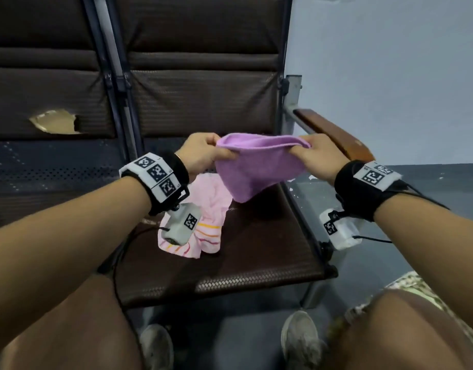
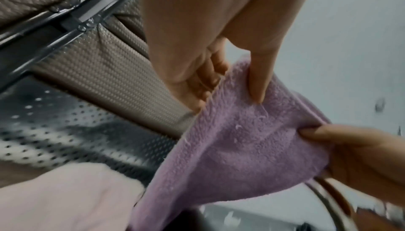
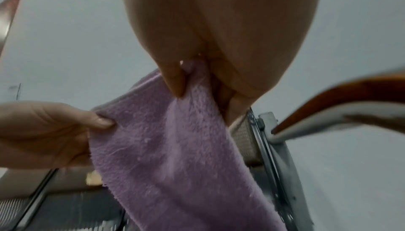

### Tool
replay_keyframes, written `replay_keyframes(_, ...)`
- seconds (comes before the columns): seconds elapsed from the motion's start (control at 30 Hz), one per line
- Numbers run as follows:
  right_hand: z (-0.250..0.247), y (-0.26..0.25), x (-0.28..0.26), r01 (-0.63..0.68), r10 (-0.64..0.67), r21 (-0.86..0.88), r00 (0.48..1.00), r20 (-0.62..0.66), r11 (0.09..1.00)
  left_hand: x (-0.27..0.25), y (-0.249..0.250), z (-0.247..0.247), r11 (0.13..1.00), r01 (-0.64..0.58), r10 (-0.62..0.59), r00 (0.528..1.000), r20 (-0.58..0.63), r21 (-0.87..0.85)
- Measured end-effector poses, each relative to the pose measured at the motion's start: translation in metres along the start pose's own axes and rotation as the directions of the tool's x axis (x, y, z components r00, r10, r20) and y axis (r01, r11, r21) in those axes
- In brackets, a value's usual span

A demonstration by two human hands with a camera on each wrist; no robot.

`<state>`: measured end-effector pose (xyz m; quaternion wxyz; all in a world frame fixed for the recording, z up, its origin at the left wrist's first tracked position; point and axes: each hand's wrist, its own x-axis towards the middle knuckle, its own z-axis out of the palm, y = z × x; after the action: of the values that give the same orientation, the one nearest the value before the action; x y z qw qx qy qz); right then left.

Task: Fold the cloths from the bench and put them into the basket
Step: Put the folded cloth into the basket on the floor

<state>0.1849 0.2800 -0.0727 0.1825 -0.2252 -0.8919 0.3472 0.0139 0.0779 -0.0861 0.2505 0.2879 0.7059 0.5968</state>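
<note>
Both hands hold a purple terry cloth up over the seat.

Left hand (image 1: 203, 153) and right hand (image 1: 314, 156) each pinch a top corner of the purple terry cloth (image 1: 256, 166); a pink striped cloth (image 1: 206, 231) lies crumpled on the brown woven table (image 1: 256, 252), near left.

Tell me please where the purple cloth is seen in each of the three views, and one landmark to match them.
Head: purple cloth at centre, held up between left hand and right hand, above the bench seat.
Left wrist: lower centre, under the thumb.
Right wrist: centre to bottom.
Shared landmark: the brown wooden armrest, at lower right and at right.
</note>
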Motion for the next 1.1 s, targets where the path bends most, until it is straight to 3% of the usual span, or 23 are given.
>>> replay_keyframes(0.07,0.017,0.021,-0.016,-0.073,0.095,-0.118,0.975,0.198,0.990,-0.014,-0.033,0.007,0.985,0.123,-0.134,0.987,0.089,0.120)
replay_keyframes(0.1,0.025,0.030,-0.024,-0.120,0.169,-0.169,0.934,0.313,0.978,-0.021,-0.047,0.010,0.966,0.184,-0.211,0.967,0.146,0.179)
replay_keyframes(0.13,0.033,0.038,-0.032,-0.178,0.246,-0.193,0.869,0.429,0.965,-0.026,-0.062,0.013,0.942,0.244,-0.294,0.932,0.212,0.232)
replay_keyframes(0.2,0.048,0.051,-0.046,-0.333,0.362,-0.169,0.694,0.623,0.928,-0.038,-0.081,0.016,0.874,0.338,-0.458,0.815,0.355,0.350)
replay_keyframes(0.27,0.056,0.059,-0.054,-0.434,0.419,-0.170,0.578,0.700,0.885,-0.045,-0.091,0.017,0.813,0.394,-0.566,0.705,0.428,0.428)
replay_keyframes(0.33,0.058,0.062,-0.055,-0.502,0.450,-0.152,0.549,0.705,0.851,-0.045,-0.097,0.017,0.796,0.417,-0.593,0.685,0.424,0.440)
replay_keyframes(0.5,0.067,0.074,-0.040,-0.597,0.452,0.029,0.638,0.623,0.802,-0.017,-0.118,0.019,0.862,0.396,-0.480,0.839,0.256,0.317)
replay_keyframes(0.63,0.084,0.090,-0.020,-0.580,0.465,0.172,0.768,0.440,0.796,0.012,-0.138,0.026,0.919,0.362,-0.372,0.927,0.043,0.155)
replay_keyframes(0.77,0.097,0.104,0.001,-0.408,0.400,0.018,0.901,0.166,0.913,0.031,-0.155,0.035,0.936,0.287,-0.271,0.957,-0.102,0.206)
replay_keyframes(0.93,0.103,0.110,0.017,-0.309,0.326,-0.148,0.938,0.115,0.940,0.048,-0.160,0.043,0.880,0.295,-0.250,0.954,-0.164,0.373)
replay_keyframes(1.0,0.106,0.105,0.015,-0.156,0.193,-0.258,0.974,0.123,0.953,0.046,-0.156,0.045,0.879,0.218,-0.182,0.976,-0.123,0.425)
replay_keyframes(1.07,0.107,0.095,0.009,-0.043,0.099,-0.247,0.971,0.218,0.968,0.038,-0.152,0.047,0.910,0.168,-0.210,0.975,0.069,0.380)
replay_keyframes(1.1,0.108,0.092,0.004,-0.014,0.089,-0.234,0.945,0.316,0.972,0.032,-0.153,0.049,0.919,0.154,-0.233,0.955,0.184,0.362)
